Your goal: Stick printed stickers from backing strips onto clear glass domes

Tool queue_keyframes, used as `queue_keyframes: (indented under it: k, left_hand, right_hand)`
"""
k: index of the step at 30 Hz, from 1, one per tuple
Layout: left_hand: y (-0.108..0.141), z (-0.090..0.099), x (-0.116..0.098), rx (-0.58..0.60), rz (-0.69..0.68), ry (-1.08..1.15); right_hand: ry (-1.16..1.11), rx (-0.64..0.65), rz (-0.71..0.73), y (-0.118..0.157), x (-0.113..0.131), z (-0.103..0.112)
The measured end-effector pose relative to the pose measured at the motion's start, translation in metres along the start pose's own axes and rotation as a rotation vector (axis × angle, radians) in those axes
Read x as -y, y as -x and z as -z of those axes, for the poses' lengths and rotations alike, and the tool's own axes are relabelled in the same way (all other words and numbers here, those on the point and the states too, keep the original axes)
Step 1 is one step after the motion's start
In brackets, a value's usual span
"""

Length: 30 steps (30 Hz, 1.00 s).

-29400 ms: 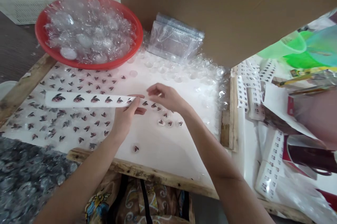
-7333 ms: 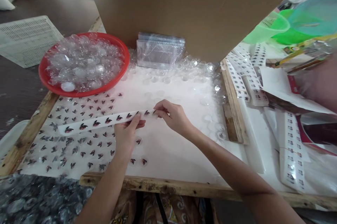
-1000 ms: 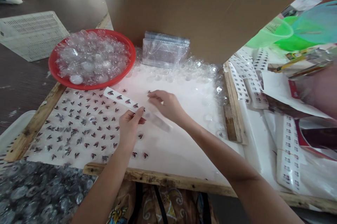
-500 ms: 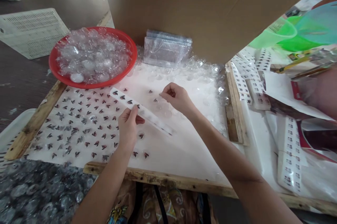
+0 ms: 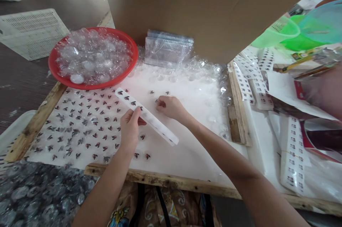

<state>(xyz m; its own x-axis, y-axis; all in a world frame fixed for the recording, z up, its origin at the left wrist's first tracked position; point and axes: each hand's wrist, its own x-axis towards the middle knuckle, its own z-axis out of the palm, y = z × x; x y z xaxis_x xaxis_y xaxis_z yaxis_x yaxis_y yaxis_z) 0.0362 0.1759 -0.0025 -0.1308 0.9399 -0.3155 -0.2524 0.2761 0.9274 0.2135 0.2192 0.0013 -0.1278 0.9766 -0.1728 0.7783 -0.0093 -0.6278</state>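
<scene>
My left hand point(image 5: 130, 126) grips a white sticker strip point(image 5: 152, 122) between thumb and fingers. Dark printed motifs show along the strip's far end, and it lies diagonally above the white work surface point(image 5: 187, 156). My right hand point(image 5: 170, 107) is closed, its thumb and fingertips together low over the surface, right by a small dark-printed sticker point(image 5: 156, 101) that they partly cover. Whether anything is pinched there is hidden. Two more stickered clear discs lie just beyond, one being a printed disc point(image 5: 167, 93). Many stickered discs point(image 5: 97, 136) spread in rows on the left.
A red basin point(image 5: 125, 77) heaped with clear plastic discs stands back left. Clear plastic packs point(image 5: 169, 51) lean against a cardboard sheet point(image 5: 171, 6). Wooden strips point(image 5: 165, 182) edge the surface. More sticker sheets point(image 5: 292, 156) lie right. A pile of discs point(image 5: 40, 191) is at lower left.
My right hand has moved slightly left and toward me, uncovering a printed disc behind it. The strip's near end has shifted a little to the right; my left hand still holds it.
</scene>
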Motion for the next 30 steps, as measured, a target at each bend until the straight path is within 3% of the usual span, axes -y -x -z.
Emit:
queue_keyframes:
  k: [3, 9, 11, 17, 22, 26, 28, 30]
  left_hand:
    - [0.0, 0.001, 0.0, 0.017, 0.0, 0.001]
    - [0.002, -0.001, -0.002, 0.053, -0.016, -0.008]
    - [0.002, -0.002, -0.002, 0.053, -0.018, -0.007]
    - [0.004, -0.002, -0.004, 0.066, -0.063, 0.016]
    - [0.004, -0.002, -0.005, 0.042, -0.099, -0.024]
    - [0.003, -0.002, -0.002, 0.03, -0.06, -0.044]
    - [0.002, -0.002, -0.001, 0.019, -0.03, -0.02]
    - [0.001, -0.001, -0.001, 0.01, -0.016, -0.004]
  right_hand:
    - [0.123, -0.063, 0.023, 0.003, 0.003, -0.004]
    - [0.085, -0.136, 0.033, 0.012, 0.01, 0.001]
    - [-0.012, -0.164, 0.092, 0.016, 0.019, 0.006]
    - [-0.386, -0.006, 0.177, 0.02, 0.042, 0.002]
    - [-0.327, -0.129, 0.258, 0.029, 0.039, -0.009]
    - [-0.33, -0.234, 0.381, 0.032, 0.035, 0.0]
    - [-0.435, -0.288, 0.309, 0.026, 0.026, 0.013]
    - [-0.503, -0.31, 0.15, 0.019, 0.012, 0.028]
